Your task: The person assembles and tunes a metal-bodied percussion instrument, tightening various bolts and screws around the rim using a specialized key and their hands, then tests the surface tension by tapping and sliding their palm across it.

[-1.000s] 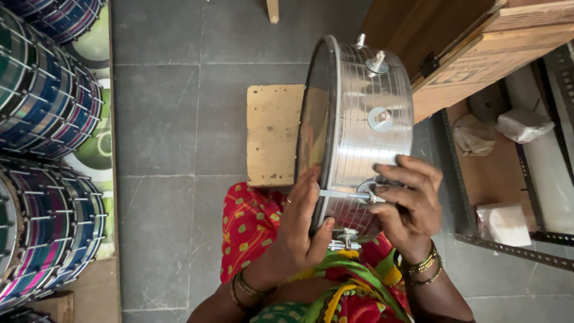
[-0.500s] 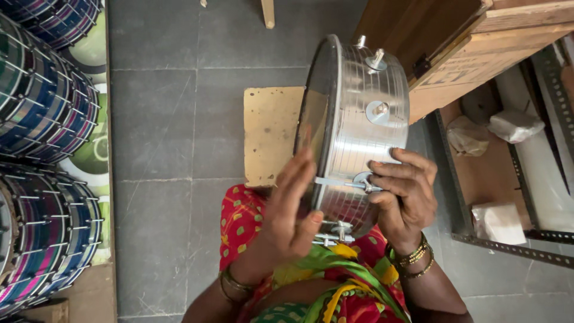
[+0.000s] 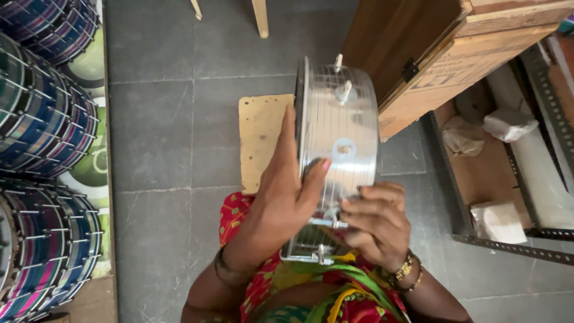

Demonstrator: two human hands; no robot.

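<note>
Since the earlier pictures the left hand (image 3: pixel 284 200) has shifted from an open palm beside the rim to a firm clasp, fingers spread up the flat face and thumb hooked over the side of the shiny, ribbed, silver metal drum shell (image 3: pixel 338 140), which is now turned so more of its curved wall faces the camera. The drum stands on edge in the person's lap, above the red and green patterned cloth (image 3: pixel 299 293). The right hand (image 3: pixel 376 224) stays low on the shell, fingers curled narrowly around a small metal tuning lug (image 3: pixel 333 222); whether they pinch it tight is hard to tell. Smooth grey stone tiles (image 3: pixel 161 131) lie below, with a flat tan square board (image 3: pixel 260 140) behind the drum. Striped blue and pink drums (image 3: pixel 42 119) stack at left, and a rough wooden crate (image 3: pixel 442 54) sits at right
</note>
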